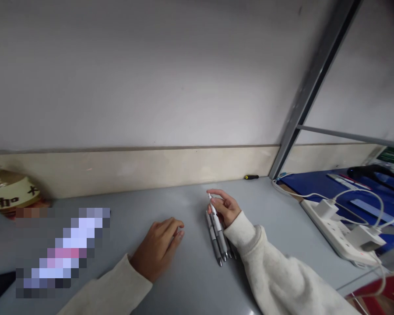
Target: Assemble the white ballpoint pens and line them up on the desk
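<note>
The right hand (226,209) grips a white pen (217,222) right of the worktop's (193,280) middle, over other pens (214,239) whose overlap makes a count uncertain. To its left, the left hand (160,248) is loosely curled, thumb apart from the fingers, gripping nothing.

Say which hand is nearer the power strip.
Right. The right hand, holding a pen, is left of the power strip; the left hand is farther left, past the other pens.
</note>
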Available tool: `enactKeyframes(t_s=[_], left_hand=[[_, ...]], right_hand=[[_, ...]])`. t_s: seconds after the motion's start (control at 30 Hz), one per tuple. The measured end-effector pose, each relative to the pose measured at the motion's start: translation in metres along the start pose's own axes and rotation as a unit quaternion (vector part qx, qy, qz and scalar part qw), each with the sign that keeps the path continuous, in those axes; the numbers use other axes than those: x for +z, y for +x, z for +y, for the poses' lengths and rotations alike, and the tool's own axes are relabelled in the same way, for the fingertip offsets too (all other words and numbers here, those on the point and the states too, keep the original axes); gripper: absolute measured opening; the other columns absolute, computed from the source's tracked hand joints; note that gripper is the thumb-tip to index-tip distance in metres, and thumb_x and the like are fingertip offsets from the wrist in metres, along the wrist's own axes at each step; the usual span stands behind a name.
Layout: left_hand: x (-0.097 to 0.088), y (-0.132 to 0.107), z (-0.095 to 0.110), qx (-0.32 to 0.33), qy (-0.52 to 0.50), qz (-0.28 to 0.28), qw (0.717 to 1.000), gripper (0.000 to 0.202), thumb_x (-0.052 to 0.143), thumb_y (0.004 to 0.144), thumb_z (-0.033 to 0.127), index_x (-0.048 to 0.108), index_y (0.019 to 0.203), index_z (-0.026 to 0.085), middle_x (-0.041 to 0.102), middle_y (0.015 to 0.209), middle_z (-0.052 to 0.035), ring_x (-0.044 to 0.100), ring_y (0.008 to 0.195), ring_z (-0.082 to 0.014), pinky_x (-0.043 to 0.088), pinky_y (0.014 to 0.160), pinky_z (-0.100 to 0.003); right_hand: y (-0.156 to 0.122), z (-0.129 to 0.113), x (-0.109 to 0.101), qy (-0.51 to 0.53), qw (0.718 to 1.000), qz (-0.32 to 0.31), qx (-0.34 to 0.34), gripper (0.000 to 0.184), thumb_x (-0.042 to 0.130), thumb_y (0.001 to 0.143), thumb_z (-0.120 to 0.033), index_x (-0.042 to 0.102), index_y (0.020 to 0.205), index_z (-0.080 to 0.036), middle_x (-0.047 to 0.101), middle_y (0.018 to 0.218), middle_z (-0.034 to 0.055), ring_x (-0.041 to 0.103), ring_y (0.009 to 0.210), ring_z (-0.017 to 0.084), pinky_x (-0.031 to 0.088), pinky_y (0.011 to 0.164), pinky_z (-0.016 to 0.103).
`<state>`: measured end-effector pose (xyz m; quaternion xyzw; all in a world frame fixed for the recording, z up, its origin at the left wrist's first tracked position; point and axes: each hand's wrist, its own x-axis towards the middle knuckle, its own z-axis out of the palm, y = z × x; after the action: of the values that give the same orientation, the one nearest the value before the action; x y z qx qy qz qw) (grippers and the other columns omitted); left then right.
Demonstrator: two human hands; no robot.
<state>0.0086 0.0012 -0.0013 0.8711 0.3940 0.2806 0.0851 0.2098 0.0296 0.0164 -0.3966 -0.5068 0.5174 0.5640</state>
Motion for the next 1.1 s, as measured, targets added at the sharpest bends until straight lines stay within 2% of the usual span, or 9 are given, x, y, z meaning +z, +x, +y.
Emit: enactKeyframes(t_s=[0.13,0.27,0.33,0.43,0.53,0.63,0.8,0.93,1.1], left_hand=[[0.002,-0.001,-0.001,0.002,-0.003,-0.004,1.000,0.028,0.026,0.091,0.030,0.052,0.088,0.020,0.060,0.078,-0.0018,0.058,0.073,-0.0173,0.042,0.069,-0.033],[0.005,-0.003,-0.002,0.010,0.010,-0.010,1.000,0.025,0.030,0.090,0.029,0.052,0.085,0.020,0.059,0.078,-0.0016,0.057,0.074,-0.0174,0.042,0.069,-0.033],[0.006,-0.004,-0.003,0.018,0.021,-0.017,0.999,0.023,0.032,0.089,0.028,0.053,0.083,0.020,0.059,0.078,-0.0019,0.056,0.075,-0.0182,0.041,0.070,-0.034],[0.007,-0.005,-0.002,0.022,0.032,-0.030,0.999,0.019,0.037,0.087,0.025,0.055,0.082,0.019,0.059,0.081,-0.0025,0.055,0.079,-0.0195,0.041,0.071,-0.035],[0.008,-0.006,0.001,0.025,0.033,-0.052,0.998,0.017,0.043,0.085,0.025,0.058,0.092,0.021,0.059,0.089,-0.0034,0.053,0.087,-0.0211,0.041,0.075,-0.036],[0.010,-0.007,0.004,0.042,0.032,-0.079,0.995,0.028,0.049,0.083,0.027,0.055,0.110,0.026,0.057,0.101,-0.0038,0.049,0.096,-0.0227,0.041,0.080,-0.038],[0.012,-0.008,0.007,0.058,0.037,-0.104,0.992,0.039,0.050,0.083,0.026,0.048,0.122,0.031,0.054,0.110,-0.0041,0.046,0.103,-0.0238,0.040,0.084,-0.041],[0.013,-0.007,0.009,0.080,0.041,-0.118,0.989,0.041,0.048,0.085,0.028,0.044,0.126,0.033,0.052,0.118,-0.0043,0.044,0.109,-0.0243,0.038,0.088,-0.042],[0.016,-0.007,0.015,0.087,0.047,-0.130,0.987,0.043,0.049,0.085,0.027,0.042,0.127,0.033,0.050,0.124,-0.0037,0.041,0.114,-0.0253,0.036,0.091,-0.045]], right_hand=[[-0.004,0.003,0.003,-0.037,0.999,-0.005,0.002,0.053,0.066,0.061,-0.049,0.051,0.101,-0.017,0.053,0.049,-0.0067,0.034,0.029,0.005,0.024,0.027,0.017],[-0.005,0.015,0.002,-0.133,0.990,-0.040,0.028,0.036,0.068,0.060,-0.039,0.056,0.087,-0.017,0.047,0.048,-0.0086,0.036,0.030,0.005,0.027,0.028,0.018],[-0.004,0.019,0.000,-0.213,0.976,-0.034,0.013,0.033,0.071,0.057,-0.033,0.059,0.083,-0.016,0.047,0.048,-0.0082,0.038,0.034,0.005,0.030,0.033,0.018],[-0.003,0.017,-0.001,-0.354,0.935,-0.009,-0.006,0.030,0.073,0.053,-0.022,0.063,0.081,-0.016,0.048,0.047,-0.0076,0.041,0.041,0.006,0.035,0.042,0.019],[-0.003,0.006,-0.003,-0.496,0.868,-0.006,0.002,0.016,0.065,0.058,-0.011,0.064,0.073,-0.016,0.055,0.051,-0.0047,0.047,0.047,0.008,0.038,0.053,0.021],[-0.002,-0.005,-0.006,-0.576,0.817,0.008,0.012,0.010,0.060,0.067,-0.016,0.066,0.074,-0.016,0.061,0.060,-0.0003,0.054,0.057,0.012,0.039,0.061,0.024],[0.000,-0.010,-0.017,-0.658,0.751,0.006,0.057,0.026,0.059,0.072,-0.028,0.065,0.094,-0.017,0.064,0.089,0.0089,0.059,0.081,0.021,0.040,0.071,0.028],[-0.001,-0.007,-0.020,-0.670,0.735,-0.007,0.100,0.038,0.057,0.075,-0.030,0.058,0.111,-0.017,0.058,0.104,0.0128,0.058,0.087,0.023,0.040,0.075,0.031],[-0.002,-0.007,-0.015,-0.667,0.736,-0.031,0.108,0.038,0.058,0.074,-0.022,0.057,0.112,-0.017,0.057,0.103,0.0121,0.058,0.088,0.022,0.039,0.077,0.030]])
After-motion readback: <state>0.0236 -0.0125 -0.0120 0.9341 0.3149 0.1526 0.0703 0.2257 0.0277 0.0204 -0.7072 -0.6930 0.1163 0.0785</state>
